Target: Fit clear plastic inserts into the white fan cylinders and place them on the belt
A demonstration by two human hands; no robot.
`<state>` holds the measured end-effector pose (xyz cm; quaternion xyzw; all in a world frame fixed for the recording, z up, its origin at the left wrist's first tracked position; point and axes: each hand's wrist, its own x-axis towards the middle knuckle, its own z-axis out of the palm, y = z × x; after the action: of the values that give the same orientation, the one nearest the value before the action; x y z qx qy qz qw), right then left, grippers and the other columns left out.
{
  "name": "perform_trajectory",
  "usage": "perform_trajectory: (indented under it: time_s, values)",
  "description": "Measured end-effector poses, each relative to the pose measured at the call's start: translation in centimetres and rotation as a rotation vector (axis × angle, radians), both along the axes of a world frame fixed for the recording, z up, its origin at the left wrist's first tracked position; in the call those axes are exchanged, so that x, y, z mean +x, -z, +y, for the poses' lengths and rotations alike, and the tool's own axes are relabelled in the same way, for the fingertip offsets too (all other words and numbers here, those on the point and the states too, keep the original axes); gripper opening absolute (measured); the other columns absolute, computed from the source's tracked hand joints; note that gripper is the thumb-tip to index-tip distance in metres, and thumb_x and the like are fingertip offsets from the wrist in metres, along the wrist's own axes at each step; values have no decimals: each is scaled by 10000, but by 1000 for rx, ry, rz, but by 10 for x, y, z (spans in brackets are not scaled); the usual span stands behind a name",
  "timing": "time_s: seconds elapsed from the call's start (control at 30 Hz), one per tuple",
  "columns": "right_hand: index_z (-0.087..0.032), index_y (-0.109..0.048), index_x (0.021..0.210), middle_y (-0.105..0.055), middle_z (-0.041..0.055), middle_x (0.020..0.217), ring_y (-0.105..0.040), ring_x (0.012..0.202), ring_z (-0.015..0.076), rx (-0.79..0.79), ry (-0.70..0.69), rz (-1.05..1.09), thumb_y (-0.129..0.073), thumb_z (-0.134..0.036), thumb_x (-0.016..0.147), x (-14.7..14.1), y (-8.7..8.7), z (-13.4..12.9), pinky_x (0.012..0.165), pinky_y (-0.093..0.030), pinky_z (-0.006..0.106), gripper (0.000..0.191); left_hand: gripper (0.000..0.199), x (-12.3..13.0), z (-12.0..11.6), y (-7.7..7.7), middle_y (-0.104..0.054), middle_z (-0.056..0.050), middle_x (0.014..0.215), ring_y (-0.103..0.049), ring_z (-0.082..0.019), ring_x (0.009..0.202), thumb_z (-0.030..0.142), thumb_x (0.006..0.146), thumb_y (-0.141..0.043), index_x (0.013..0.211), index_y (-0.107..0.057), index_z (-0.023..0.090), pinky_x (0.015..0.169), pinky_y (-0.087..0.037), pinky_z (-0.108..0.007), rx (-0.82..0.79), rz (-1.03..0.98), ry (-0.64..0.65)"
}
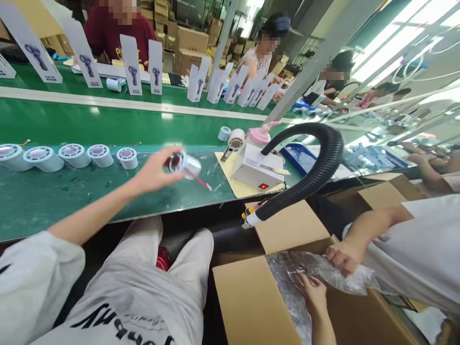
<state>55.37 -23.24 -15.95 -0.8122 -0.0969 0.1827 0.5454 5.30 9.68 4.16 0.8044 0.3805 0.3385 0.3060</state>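
Note:
My left hand (158,170) is closed around a light blue cylindrical fan housing (192,164), held tilted above the green bench with a red wire and small plug hanging from it. Several similar fan housings (74,155) stand in a row on the bench to the left, their slotted round ends up. On the right, my right hand (313,290) reaches into an open cardboard box (251,297), fingers closed on a clear plastic bag (287,270). A co-worker's hand (345,257) grips the same bag farther right.
A white machine (258,165) with a black corrugated hose (323,158) sits on the bench, its nozzle (251,220) hanging past the edge. Nearby are a pink-topped bottle (259,135) and blue tray (302,158). Printed white boxes (131,67) line the far side, where people sit.

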Motion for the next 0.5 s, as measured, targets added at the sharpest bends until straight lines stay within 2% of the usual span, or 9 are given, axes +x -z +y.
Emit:
perform_trajectory:
  time_s: [0.07,0.13,0.2,0.27,0.37,0.43,0.5]
  values:
    - [-279,-401,885,-653,-16,844,-715,749,265,122,6,88,-896,-467,299,-13,-13,6,789,-622,579,790,605,0,68,-16,-653,-123,1325,-627,-291,1177,410,829,-705,1368,-589,160,1046,-507,-399,67,366,-263]
    - [-277,-413,896,-687,0,920,-733,803,244,241,4,138,-886,-486,330,-35,-25,9,838,-635,542,766,497,9,124,-26,-676,-183,1219,-617,-346,1189,368,823,-702,1231,-651,89,1042,-499,-430,50,466,-320]
    - [-268,-488,922,-729,46,1030,-750,920,262,353,-4,180,-862,-561,431,-63,-37,9,888,-635,516,683,517,23,160,-26,-677,-222,1169,-629,-378,1175,397,790,-744,1170,-670,54,1018,-506,-430,28,528,-325]
    - [-257,-590,981,-743,90,1180,-742,1059,284,455,-29,259,-817,-614,579,-94,-50,6,934,-626,498,584,653,36,179,-20,-668,-256,1204,-633,-400,1187,467,749,-790,1218,-658,32,1001,-509,-419,12,585,-305]
    - [-258,-705,1140,-719,110,1353,-699,1227,293,552,-66,395,-763,-587,747,-133,-65,-7,976,-619,453,515,918,44,186,-7,-580,-324,1407,-591,-436,1291,571,756,-785,1435,-533,8,1036,-485,-428,15,657,-281]
    - [-275,-737,1209,-728,111,1362,-709,1230,286,530,-81,477,-749,-573,791,-147,-71,-23,943,-637,414,514,983,36,181,-1,-473,-365,1526,-545,-458,1356,586,824,-728,1538,-412,-10,1077,-452,-454,36,694,-297]
    - [-309,-778,1161,-772,108,1282,-764,1109,299,447,-138,569,-759,-588,785,-149,-74,-41,863,-667,427,469,899,17,171,0,-425,-375,1566,-492,-469,1406,540,909,-646,1554,-382,-28,1120,-405,-479,64,730,-348]
